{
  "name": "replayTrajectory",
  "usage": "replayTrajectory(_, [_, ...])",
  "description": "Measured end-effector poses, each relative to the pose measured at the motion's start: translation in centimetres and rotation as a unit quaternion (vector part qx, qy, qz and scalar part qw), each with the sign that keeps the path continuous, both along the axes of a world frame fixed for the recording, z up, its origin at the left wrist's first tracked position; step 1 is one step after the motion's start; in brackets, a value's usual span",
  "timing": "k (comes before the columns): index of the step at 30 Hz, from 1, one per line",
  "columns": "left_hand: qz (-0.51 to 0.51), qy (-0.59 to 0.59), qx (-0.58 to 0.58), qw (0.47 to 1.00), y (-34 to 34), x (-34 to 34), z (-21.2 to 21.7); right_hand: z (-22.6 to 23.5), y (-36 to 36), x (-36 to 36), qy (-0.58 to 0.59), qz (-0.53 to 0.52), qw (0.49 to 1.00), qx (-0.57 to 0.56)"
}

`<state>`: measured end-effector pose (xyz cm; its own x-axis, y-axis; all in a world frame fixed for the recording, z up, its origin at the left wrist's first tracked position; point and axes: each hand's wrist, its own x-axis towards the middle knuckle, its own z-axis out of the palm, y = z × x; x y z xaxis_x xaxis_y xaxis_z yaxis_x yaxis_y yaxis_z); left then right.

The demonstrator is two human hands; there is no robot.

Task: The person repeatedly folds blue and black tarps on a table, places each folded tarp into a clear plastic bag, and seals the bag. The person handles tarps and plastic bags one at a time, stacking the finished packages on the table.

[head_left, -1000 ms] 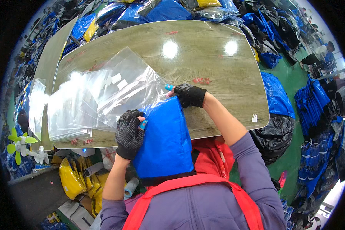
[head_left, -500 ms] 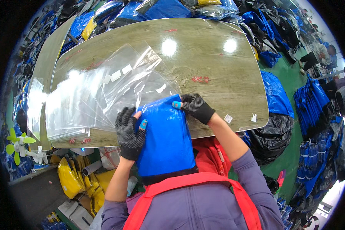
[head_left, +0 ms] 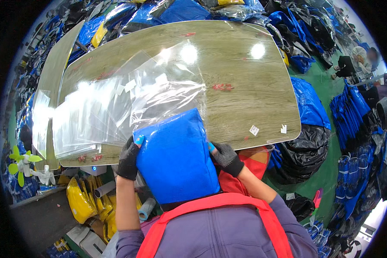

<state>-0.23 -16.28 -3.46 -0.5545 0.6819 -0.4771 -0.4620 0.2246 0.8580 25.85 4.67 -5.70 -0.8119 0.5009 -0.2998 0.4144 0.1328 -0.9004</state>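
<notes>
A folded blue piece of tarp-like material [head_left: 176, 159] slants across the table's near edge, its dark lower end close against my body. My left hand [head_left: 128, 160], in a dark dotted glove with bare fingertips and a teal band on the thumb, closes on its left edge, thumb on top. On the right edge my right hand [head_left: 225, 157], gloved alike, is closed with its thumb along the side; its other fingers are partly hidden. The far end of the blue piece overlaps a clear plastic bag [head_left: 170, 99]; whether it lies inside cannot be made out.
More clear bags [head_left: 88, 120] fan out over the left of the wood-patterned table [head_left: 245, 56]. Small white labels [head_left: 254, 130] lie near its right corner. A large blue and black bundle [head_left: 303, 146] stands right of the table, yellow folded goods [head_left: 79, 198] below left, and a small green fan [head_left: 21, 162] at far left.
The blue piece has turned flatter and wider toward me. My right hand has come down from its far corner to its right side; my left has shifted left and nearer. The top clear bag has shifted.
</notes>
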Motion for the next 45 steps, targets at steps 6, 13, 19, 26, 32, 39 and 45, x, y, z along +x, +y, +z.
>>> replayTrajectory(6, [0.006, 0.100, -0.025, 0.995, 4.6, 3.9, 0.9, 2.4, 4.1, 1.2, 0.227, -0.123, 0.866, -0.429])
replayTrajectory(13, [-0.135, 0.208, -0.001, 0.969, 5.9, 10.9, 1.2, 1.3, -1.6, 6.6, 0.118, -0.198, 0.951, -0.207])
replayTrajectory(19, [-0.280, 0.185, -0.060, 0.940, 6.5, 13.3, 0.2, -0.9, -0.3, 12.5, 0.013, -0.238, 0.961, -0.142])
replayTrajectory(26, [-0.219, -0.006, 0.081, 0.972, 14.8, 8.1, 0.2, -1.4, 1.6, 11.0, 0.036, -0.207, 0.972, -0.109])
replayTrajectory(32, [-0.279, -0.066, 0.028, 0.958, 8.1, 14.2, -2.0, -4.6, 0.2, 15.3, 0.107, -0.239, 0.965, -0.027])
replayTrajectory(39, [-0.412, -0.065, 0.009, 0.909, 9.7, 11.3, 1.1, -0.5, 2.5, 13.2, 0.216, -0.302, 0.913, -0.167])
replayTrajectory(45, [-0.298, -0.002, 0.061, 0.952, 13.2, 12.0, 2.1, 1.6, -1.5, 12.6, 0.173, -0.142, 0.927, -0.301])
